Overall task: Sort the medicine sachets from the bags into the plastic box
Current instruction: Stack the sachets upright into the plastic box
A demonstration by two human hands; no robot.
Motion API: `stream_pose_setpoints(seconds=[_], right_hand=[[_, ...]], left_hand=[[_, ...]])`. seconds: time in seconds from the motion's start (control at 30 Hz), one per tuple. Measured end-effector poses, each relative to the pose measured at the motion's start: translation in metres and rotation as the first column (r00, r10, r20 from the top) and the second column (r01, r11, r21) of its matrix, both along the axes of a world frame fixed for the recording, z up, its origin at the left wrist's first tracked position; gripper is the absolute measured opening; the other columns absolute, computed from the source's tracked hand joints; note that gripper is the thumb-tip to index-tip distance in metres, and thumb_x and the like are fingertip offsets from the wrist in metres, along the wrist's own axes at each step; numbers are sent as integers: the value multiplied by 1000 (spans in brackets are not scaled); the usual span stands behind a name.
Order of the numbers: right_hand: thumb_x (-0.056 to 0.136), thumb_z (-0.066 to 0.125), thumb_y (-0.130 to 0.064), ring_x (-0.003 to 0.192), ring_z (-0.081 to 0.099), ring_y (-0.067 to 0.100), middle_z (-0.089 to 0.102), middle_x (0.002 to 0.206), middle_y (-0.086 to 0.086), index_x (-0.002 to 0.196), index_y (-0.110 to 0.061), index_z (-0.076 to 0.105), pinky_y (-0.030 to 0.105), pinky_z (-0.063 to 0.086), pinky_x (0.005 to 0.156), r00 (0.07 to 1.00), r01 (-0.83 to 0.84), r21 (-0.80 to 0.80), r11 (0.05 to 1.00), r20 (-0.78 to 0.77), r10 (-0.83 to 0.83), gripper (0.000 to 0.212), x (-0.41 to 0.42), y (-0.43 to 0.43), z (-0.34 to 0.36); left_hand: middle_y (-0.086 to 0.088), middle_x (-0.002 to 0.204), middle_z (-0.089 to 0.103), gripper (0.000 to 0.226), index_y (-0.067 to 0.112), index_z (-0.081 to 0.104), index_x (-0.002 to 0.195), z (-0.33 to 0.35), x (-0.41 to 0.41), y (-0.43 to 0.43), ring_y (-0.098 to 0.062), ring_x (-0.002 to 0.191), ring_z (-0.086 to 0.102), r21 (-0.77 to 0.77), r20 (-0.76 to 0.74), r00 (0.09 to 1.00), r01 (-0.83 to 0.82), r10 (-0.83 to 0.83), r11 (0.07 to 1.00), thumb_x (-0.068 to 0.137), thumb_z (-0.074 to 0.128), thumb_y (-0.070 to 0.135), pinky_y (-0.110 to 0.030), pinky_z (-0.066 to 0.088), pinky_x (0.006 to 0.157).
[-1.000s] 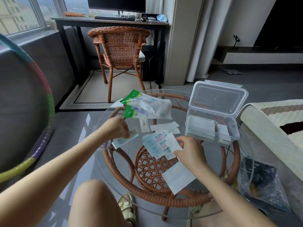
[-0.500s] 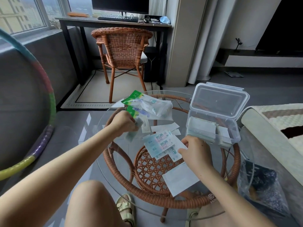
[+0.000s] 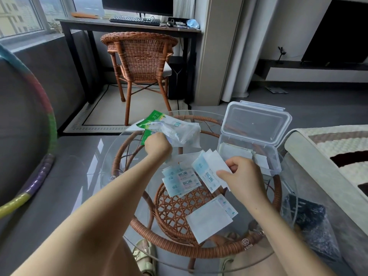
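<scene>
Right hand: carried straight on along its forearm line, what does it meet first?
Likely the clear bag by the left hand; the box lies right of that line. The right hand, holding sachets, is at unclear height.

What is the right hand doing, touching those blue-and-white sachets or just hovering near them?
Touching. The head view shows the right hand pinching the edge of the fanned sachets between thumb and fingers.
</scene>
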State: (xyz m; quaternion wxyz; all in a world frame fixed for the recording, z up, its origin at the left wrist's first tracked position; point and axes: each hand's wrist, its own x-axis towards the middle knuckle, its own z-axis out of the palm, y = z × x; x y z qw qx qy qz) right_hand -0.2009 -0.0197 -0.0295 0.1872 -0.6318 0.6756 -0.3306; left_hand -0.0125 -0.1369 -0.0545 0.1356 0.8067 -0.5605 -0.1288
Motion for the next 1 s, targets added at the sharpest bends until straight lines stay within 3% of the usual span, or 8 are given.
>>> stream_pose_setpoints(seconds=[0.17,0.27,0.47,0.6,0.67,0.8,0.9,1.0], right_hand=[[79,70,-7,76,69,20,71,82,1,82,-11,70,42,57,70,972,-67,133,989,233,34,6,-6,0,3],[79,70,-4,75,70,22,73,81,6,81,-5,71,46,56,72,968,-131,259,957,241,67,3,-12,1,-3],[77,72,-15,77,66,23,72,80,1,80,-10,72,37,53,68,993,-68,272,960,-76,92,5,-13,2,-24],[82,65,-21,70,60,19,69,80,-5,78,-18,67,23,36,49,965,-10,171,985,-258,55,6,-11,5,-30],[81,65,-21,61,53,18,67,71,2,71,-10,65,22,29,46,969,11,125,992,-247,20,15,-12,7,-30],[78,66,-17,52,39,18,52,53,8,58,-3,56,26,24,48,1000,10,69,998,-15,-9,26,-10,4,-16],[81,61,-14,61,48,22,54,59,7,58,-6,56,27,32,50,964,-81,2,997,-253,79,25,9,-12,-5],[81,63,-9,84,54,24,57,82,4,67,-13,64,30,43,66,843,-275,128,953,-444,303,15,33,-41,9]], left_hand=[[-16,109,63,22,0,61,101,1,-10,-8,-31,104,58,-10,-132,988,-82,80,997,84,46,-3,-32,44,72],[-13,99,61,14,3,59,94,4,-3,-7,-31,101,59,19,-198,978,-67,69,998,81,54,0,-32,43,73],[-16,93,61,15,2,59,94,2,9,3,-32,90,59,-69,-316,948,-58,34,996,82,56,11,-30,43,69],[-13,81,60,9,4,63,84,10,16,17,-27,75,57,-86,-414,910,-22,-15,996,76,64,8,-31,47,61],[-14,83,62,14,2,67,88,17,16,28,-25,73,55,-78,-496,867,-3,-36,997,76,67,7,-26,43,55],[-4,79,59,16,4,67,91,32,8,54,-12,70,50,-48,-698,711,70,-84,996,76,71,5,-23,39,52],[0,76,57,14,7,66,89,33,7,62,-12,70,50,-63,-713,695,70,-94,996,76,71,4,-23,40,54],[-6,87,61,13,10,66,84,33,23,61,-22,85,55,-100,-703,708,-14,-61,995,75,70,2,-27,45,61]])
